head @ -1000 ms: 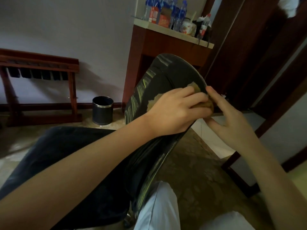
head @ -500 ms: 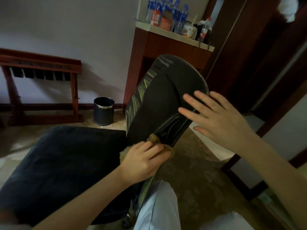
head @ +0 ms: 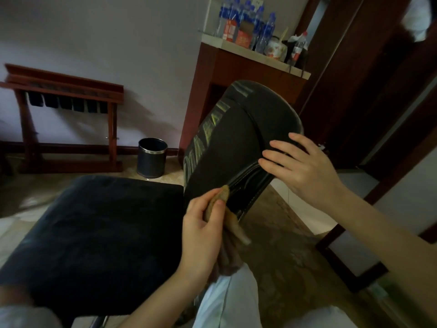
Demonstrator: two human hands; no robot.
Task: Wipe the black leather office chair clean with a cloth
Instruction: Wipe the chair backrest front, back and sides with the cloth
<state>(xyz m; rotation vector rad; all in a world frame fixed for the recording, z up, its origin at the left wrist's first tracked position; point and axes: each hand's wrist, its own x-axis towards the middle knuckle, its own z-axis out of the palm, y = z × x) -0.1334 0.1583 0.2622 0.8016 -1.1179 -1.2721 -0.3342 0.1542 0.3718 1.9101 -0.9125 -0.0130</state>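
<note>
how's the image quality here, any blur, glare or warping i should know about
Head view: dim overall, with pale glare streaks on the chair backrest; the wide-angle lens makes the wooden cabinet lean; the bottom-left corner is smeared by blur; the left hand gripping the cloth is fairly sharp.

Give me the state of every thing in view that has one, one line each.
left hand: grips the cloth, thumb on top.
cloth: bunched, pressed to the backrest's lower edge, tail hanging down.
right hand: fingers straight and spread, resting on the backrest.
backrest: upright, leather worn and streaked along its front edge.
waste bin: upright on the floor, no lid.
bottles: upright on the cabinet.
</note>
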